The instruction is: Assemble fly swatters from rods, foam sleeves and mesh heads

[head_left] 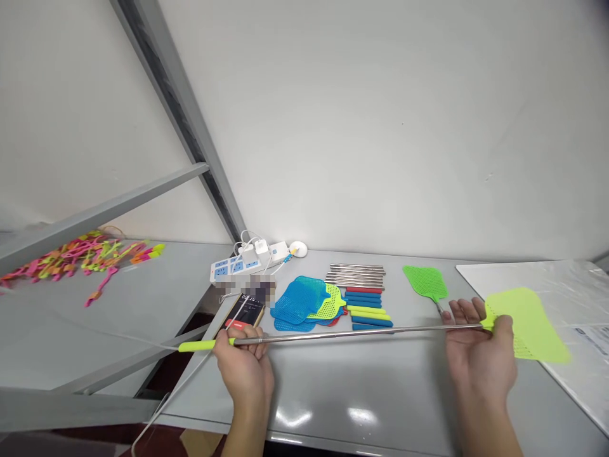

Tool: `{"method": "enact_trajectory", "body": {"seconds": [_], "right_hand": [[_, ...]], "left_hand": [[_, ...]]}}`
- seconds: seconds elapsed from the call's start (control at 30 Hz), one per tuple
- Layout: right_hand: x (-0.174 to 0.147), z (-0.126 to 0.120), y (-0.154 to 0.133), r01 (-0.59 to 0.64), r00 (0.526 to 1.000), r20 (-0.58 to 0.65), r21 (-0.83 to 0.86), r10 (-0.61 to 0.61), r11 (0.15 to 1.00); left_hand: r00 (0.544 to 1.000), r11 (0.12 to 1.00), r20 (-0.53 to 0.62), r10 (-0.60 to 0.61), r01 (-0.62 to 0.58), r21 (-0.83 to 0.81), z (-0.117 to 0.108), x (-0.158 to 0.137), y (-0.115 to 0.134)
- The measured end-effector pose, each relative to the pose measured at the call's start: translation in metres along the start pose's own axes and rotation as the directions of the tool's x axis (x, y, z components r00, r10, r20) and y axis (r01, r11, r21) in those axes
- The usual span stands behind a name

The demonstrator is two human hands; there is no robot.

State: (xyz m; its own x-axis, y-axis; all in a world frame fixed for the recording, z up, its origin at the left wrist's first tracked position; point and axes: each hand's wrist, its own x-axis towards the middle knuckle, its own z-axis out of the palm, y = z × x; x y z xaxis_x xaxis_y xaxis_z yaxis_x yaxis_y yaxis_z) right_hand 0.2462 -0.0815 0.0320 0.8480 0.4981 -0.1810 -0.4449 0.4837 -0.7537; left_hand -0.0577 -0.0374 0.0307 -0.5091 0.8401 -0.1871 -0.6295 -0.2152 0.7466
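Observation:
A yellow fly swatter with a drawn-out metal rod stretches across the view, nearly level above the table. My left hand is closed around the rod beside its yellow grip. At the other end, my right hand pinches the neck below the square yellow head, thumb on top. Behind my right hand lies a green fly swatter, its handle partly hidden. Between my hands, farther back, are stacked blue swatter heads, a yellow head, several metal rods and a row of coloured grips.
A phone lies behind my left hand, near a power strip with chargers. A white cable runs past my left wrist. Plastic-wrapped white board lies right. Left are a grey metal frame and a colourful pile.

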Motion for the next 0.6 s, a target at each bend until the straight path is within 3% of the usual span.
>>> {"method": "enact_trajectory", "body": {"seconds": [0.07, 0.17, 0.27, 0.4, 0.47, 0.53, 0.6], "right_hand": [[-0.021, 0.009, 0.012, 0.086, 0.995, 0.05, -0.095, -0.081, 0.992], [-0.062, 0.026, 0.032, 0.059, 0.981, 0.192, -0.204, -0.02, 0.977], [-0.093, 0.035, 0.044, 0.106, 0.982, 0.178, -0.247, -0.062, 0.963], [-0.117, 0.036, 0.051, -0.046, 0.959, 0.241, -0.38, 0.147, 0.924], [-0.122, 0.037, 0.053, -0.132, 0.942, 0.247, -0.344, 0.226, 0.93], [-0.12, 0.038, 0.052, -0.157, 0.932, 0.263, -0.326, 0.249, 0.932], [-0.112, 0.038, 0.049, -0.162, 0.92, 0.283, -0.354, 0.27, 0.921]], "left_hand": [[0.999, 0.999, 0.022, -0.044, 0.044, -0.004, 0.012, -0.014, -0.013], [0.98, 0.985, 0.099, -0.173, 0.173, 0.014, 0.035, -0.043, -0.039], [0.959, 0.967, 0.119, -0.256, 0.256, 0.019, 0.05, -0.068, -0.061], [0.902, 0.916, 0.157, -0.402, 0.393, 0.087, 0.054, -0.09, -0.078], [0.895, 0.914, 0.195, -0.4, 0.376, 0.15, 0.053, -0.096, -0.08], [0.909, 0.939, 0.267, -0.32, 0.266, 0.22, 0.053, -0.1, -0.079], [0.889, 0.946, 0.38, -0.256, 0.151, 0.286, 0.052, -0.102, -0.076]]}}
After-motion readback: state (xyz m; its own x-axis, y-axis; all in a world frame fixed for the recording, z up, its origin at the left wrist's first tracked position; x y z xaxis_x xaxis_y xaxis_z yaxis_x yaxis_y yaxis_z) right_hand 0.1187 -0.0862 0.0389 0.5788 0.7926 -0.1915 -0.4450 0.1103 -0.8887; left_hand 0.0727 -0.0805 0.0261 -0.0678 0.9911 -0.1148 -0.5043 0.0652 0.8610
